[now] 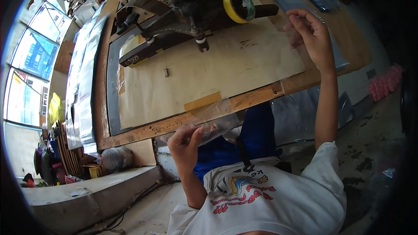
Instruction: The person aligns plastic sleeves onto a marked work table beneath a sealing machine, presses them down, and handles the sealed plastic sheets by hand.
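My left hand (186, 141) pinches the near end of a clear plastic sheet (244, 104) just below the front edge of a wooden workbench (244, 100). My right hand (311, 37) is raised at the far end of the bench, fingers closed on the other end of the same see-through sheet. The sheet stretches between both hands across a board covered in tan paper (209, 69). A strip of brown tape (202, 101) sits on the board's near edge.
A dark metal machine arm (174, 21) with a yellow tape roll (237, 5) stands at the back of the bench. Stacks of clear sheets (85, 82) lie along the left. Windows, bags and clutter fill the far left; a pink object (385, 82) lies on the floor at right.
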